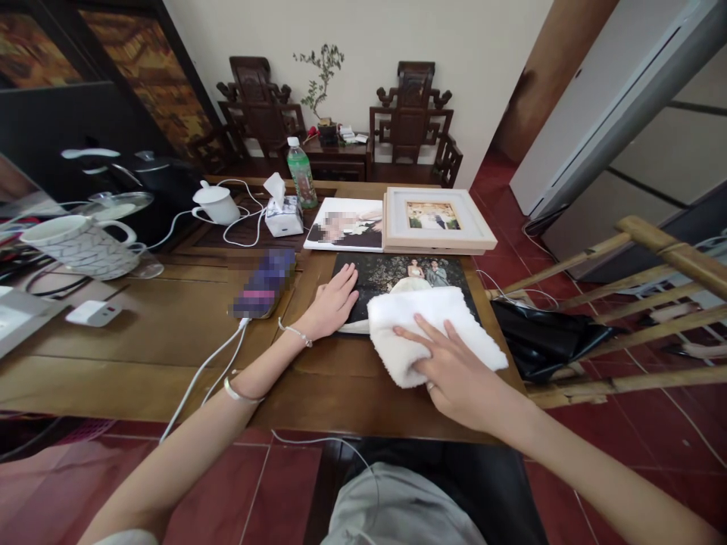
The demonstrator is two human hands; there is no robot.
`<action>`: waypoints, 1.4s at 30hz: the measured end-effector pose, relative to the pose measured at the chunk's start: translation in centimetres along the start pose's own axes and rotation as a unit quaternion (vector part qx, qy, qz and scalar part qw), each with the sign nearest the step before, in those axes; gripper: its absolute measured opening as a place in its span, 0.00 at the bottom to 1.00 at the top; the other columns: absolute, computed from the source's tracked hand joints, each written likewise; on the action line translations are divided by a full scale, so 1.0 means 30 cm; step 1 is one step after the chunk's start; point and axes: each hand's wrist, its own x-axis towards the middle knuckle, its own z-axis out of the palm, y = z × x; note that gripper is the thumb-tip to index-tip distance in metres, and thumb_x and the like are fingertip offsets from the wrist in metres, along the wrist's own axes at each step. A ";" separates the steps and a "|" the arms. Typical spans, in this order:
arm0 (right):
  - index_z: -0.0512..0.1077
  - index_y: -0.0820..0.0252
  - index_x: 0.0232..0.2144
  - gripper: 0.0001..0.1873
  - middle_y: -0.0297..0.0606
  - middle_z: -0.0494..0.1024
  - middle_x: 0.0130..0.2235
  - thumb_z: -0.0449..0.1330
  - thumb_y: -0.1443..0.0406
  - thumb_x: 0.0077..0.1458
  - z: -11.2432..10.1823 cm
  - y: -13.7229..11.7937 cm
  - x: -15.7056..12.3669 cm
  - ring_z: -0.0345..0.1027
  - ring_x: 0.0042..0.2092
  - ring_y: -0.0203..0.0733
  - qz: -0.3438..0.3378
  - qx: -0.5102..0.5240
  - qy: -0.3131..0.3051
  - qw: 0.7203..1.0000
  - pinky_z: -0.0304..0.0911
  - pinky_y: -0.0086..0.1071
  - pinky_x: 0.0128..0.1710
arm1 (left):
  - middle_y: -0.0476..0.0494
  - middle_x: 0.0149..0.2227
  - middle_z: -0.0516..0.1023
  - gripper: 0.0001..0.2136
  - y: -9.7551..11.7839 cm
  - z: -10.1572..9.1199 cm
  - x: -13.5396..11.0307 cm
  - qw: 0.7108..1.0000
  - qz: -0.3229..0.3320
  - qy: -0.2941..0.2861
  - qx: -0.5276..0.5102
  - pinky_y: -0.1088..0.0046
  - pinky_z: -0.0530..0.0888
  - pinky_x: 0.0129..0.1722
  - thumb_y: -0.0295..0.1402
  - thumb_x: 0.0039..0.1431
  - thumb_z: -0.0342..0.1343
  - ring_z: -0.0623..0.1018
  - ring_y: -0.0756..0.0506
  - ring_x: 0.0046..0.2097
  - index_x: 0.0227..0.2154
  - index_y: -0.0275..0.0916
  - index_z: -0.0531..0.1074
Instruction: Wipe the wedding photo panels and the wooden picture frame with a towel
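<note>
A dark wedding photo panel [375,276] lies flat on the wooden table, its lower right covered by a folded white fluffy cloth [437,318]. My right hand [446,363] holds this cloth against the panel, fingers stretched over its top and thumb tucked low at its near edge. On the panel's left edge rests my left hand [336,300], palm down, holding nothing, with its fingers extended. Just beyond the panel are a light photo print [344,216] and a pale wooden picture frame [480,227] with a small couple photo inside.
Left of my hands lies a phone [264,284] on a charging cable. Farther left are a patterned mug [79,246], a lidded white cup [216,204] and a white charger [94,312]. A tissue box [285,219] and green bottle [301,174] stand behind. A bamboo rack [641,235] adjoins the right.
</note>
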 end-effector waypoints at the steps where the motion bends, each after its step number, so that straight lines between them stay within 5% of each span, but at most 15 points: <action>1: 0.76 0.59 0.42 0.28 0.34 0.52 0.67 0.47 0.78 0.42 -0.006 0.018 0.010 0.34 0.68 0.61 0.008 0.001 0.005 1.000 0.42 0.68 0.60 | 0.35 0.68 0.50 0.24 -0.001 -0.001 -0.001 1.000 0.002 -0.006 0.000 0.48 0.58 0.61 0.35 0.67 0.37 0.50 0.40 0.68 0.64 0.36 0.53; 7: 0.72 0.59 0.50 0.29 0.38 0.51 0.68 0.46 0.77 0.48 -0.033 0.122 0.215 0.36 0.67 0.68 0.091 -0.039 0.061 0.993 0.43 0.74 0.55 | 0.34 0.67 0.52 0.23 -0.014 0.013 -0.003 0.999 0.001 0.028 -0.037 0.50 0.57 0.62 0.36 0.68 0.36 0.52 0.41 0.68 0.63 0.35 0.55; 12: 0.69 0.56 0.55 0.30 0.41 0.49 0.68 0.48 0.75 0.51 -0.029 0.065 0.393 0.35 0.66 0.73 0.084 -0.055 0.067 0.993 0.40 0.77 0.54 | 0.34 0.65 0.58 0.27 -0.001 -0.008 -0.008 0.979 0.004 0.135 -0.154 0.60 0.54 0.65 0.44 0.68 0.35 0.59 0.43 0.66 0.63 0.32 0.57; 18: 0.74 0.56 0.50 0.25 0.41 0.53 0.67 0.48 0.74 0.54 0.013 -0.065 0.322 0.34 0.67 0.71 -0.066 -0.054 0.062 0.994 0.37 0.75 0.56 | 0.39 0.65 0.58 0.28 0.014 -0.039 -0.020 0.957 0.007 0.220 -0.188 0.60 0.54 0.66 0.47 0.69 0.32 0.58 0.44 0.66 0.64 0.37 0.56; 22: 0.77 0.57 0.44 0.24 0.39 0.58 0.65 0.49 0.76 0.50 0.010 -0.056 0.177 0.37 0.67 0.67 -0.114 -0.026 0.030 0.993 0.41 0.72 0.57 | 0.37 0.67 0.55 0.28 0.018 -0.023 -0.024 0.975 0.046 0.159 -0.147 0.60 0.53 0.66 0.47 0.69 0.32 0.55 0.43 0.67 0.64 0.35 0.55; 28: 0.74 0.60 0.48 0.28 0.45 0.63 0.63 0.48 0.77 0.46 -0.026 0.063 0.114 0.45 0.66 0.59 -0.007 -0.023 0.055 0.998 0.46 0.63 0.60 | 0.36 0.67 0.54 0.24 0.034 0.005 -0.029 0.999 0.013 0.033 -0.028 0.51 0.59 0.61 0.40 0.69 0.35 0.53 0.41 0.68 0.64 0.37 0.53; 34: 0.71 0.60 0.50 0.25 0.50 0.75 0.50 0.46 0.73 0.53 -0.088 0.107 0.297 0.64 0.55 0.57 0.071 -0.008 0.111 0.991 0.59 0.49 0.51 | 0.35 0.66 0.58 0.22 0.038 0.002 -0.025 0.999 0.025 0.038 0.004 0.54 0.62 0.60 0.34 0.67 0.40 0.57 0.40 0.67 0.62 0.37 0.57; 38: 0.70 0.58 0.51 0.24 0.45 0.75 0.51 0.46 0.73 0.53 -0.151 0.075 0.461 0.69 0.47 0.49 0.033 0.073 0.131 0.988 0.62 0.36 0.45 | 0.36 0.62 0.64 0.20 0.041 -0.011 -0.025 0.998 0.036 0.043 0.002 0.55 0.66 0.57 0.32 0.65 0.42 0.64 0.38 0.63 0.59 0.38 0.61; 42: 0.73 0.59 0.46 0.20 0.45 0.76 0.49 0.47 0.70 0.54 -0.201 0.029 0.580 0.69 0.47 0.49 0.011 0.098 0.093 0.991 0.61 0.35 0.43 | 0.34 0.57 0.69 0.17 0.039 -0.017 -0.027 0.999 0.027 0.037 0.014 0.54 0.68 0.54 0.33 0.66 0.43 0.69 0.36 0.58 0.54 0.36 0.66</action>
